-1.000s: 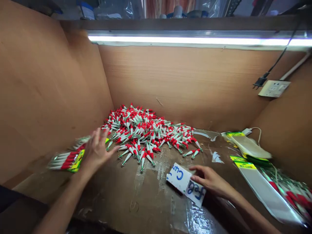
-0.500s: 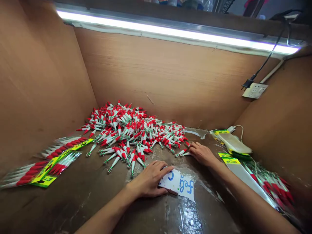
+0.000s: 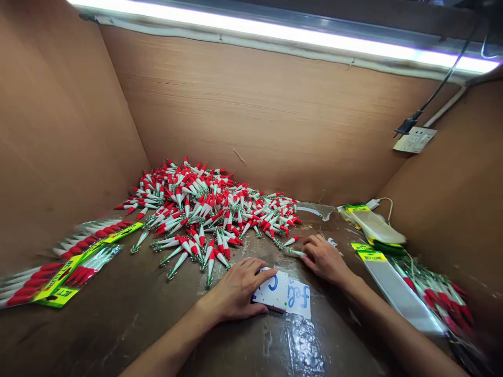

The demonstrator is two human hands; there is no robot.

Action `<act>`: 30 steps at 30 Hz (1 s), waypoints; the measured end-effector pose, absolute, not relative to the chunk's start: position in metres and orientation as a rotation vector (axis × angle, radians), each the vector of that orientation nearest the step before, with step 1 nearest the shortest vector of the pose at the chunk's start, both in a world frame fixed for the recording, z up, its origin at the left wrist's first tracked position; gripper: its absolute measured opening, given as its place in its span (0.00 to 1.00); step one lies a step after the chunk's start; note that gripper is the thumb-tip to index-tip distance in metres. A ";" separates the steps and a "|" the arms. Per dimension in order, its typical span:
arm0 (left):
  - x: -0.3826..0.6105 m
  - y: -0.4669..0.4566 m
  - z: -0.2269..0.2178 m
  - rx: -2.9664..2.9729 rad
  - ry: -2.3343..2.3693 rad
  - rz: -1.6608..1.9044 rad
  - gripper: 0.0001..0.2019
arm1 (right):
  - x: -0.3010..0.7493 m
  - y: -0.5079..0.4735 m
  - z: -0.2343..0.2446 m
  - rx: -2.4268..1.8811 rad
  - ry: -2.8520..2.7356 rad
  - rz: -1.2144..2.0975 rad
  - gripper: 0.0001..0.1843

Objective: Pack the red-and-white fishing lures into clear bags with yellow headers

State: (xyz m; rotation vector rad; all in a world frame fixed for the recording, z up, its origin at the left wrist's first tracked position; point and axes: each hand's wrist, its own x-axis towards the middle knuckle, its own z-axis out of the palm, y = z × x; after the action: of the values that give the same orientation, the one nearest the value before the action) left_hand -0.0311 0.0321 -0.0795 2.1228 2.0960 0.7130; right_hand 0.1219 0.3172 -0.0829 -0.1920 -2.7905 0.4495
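A white lettered block (image 3: pixel 281 296) with blue writing and a brown lower edge lies on the dark worktop. My left hand (image 3: pixel 241 290) is closed over its left end, with fingers and thumb on opposite sides. To the right, my right hand (image 3: pixel 324 257) has its curled fingertips on a squid jig (image 3: pixel 295 252); its white body and hooked end show, while the rest is under the fingers. Just beyond those fingers lies another red-and-white jig (image 3: pixel 290 242). A big pile of jigs (image 3: pixel 212 201) spreads against the back wall.
Packed jigs with yellow header cards (image 3: pixel 84 262) lie at left. At right are clear bags (image 3: pixel 396 288), more bags (image 3: pixel 373 222) with a white cable, and a heap of loose jigs (image 3: pixel 444 301). A black plug (image 3: pixel 406 125) hangs by a wall socket (image 3: pixel 416 140).
My right hand has drawn slightly nearer and away from the pile, with a jig at its fingertips. My left hand stays on the lettered block. The camera view has shifted slightly.
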 end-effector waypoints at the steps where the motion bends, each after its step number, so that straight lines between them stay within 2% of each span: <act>1: -0.031 0.032 -0.080 2.119 2.098 0.707 0.40 | 0.121 0.319 -0.083 -0.268 -2.700 0.665 0.16; 6: -0.032 0.032 -0.080 2.089 2.085 0.684 0.42 | 0.127 0.326 -0.071 -0.538 -2.193 1.632 0.26; 8: -0.033 0.032 -0.082 2.080 2.082 0.684 0.43 | 0.138 0.322 -0.064 -0.557 -1.985 1.991 0.25; 10: -0.034 0.032 -0.084 2.069 2.084 0.699 0.43 | 0.151 0.314 -0.058 -0.554 -1.944 2.158 0.24; 12: -0.036 0.032 -0.087 2.049 2.096 0.726 0.44 | 0.165 0.303 -0.057 -0.520 -2.182 2.076 0.21; 16: -0.038 0.034 -0.090 1.983 2.143 0.754 0.46 | 0.180 0.278 -0.065 -0.434 -2.812 1.391 0.11; 19: -0.035 0.036 -0.090 1.976 2.115 0.771 0.45 | 0.174 0.253 -0.077 -0.401 -2.878 1.064 0.10; 24: -0.032 0.037 -0.090 1.971 2.041 0.886 0.47 | 0.156 0.218 -0.099 -0.209 -2.751 0.882 0.10; 27: -0.034 0.037 -0.092 1.952 2.025 0.924 0.46 | 0.157 0.220 -0.103 -0.062 -2.731 0.887 0.08; 30: -0.036 0.037 -0.092 1.930 2.019 0.925 0.46 | 0.162 0.250 -0.093 0.056 -2.733 0.870 0.13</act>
State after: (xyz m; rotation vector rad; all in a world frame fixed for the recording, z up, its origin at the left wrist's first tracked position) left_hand -0.0360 0.0374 -0.0923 1.9305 2.0188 0.9253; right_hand 0.1622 0.2497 -0.0932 0.0561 -2.7331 0.8696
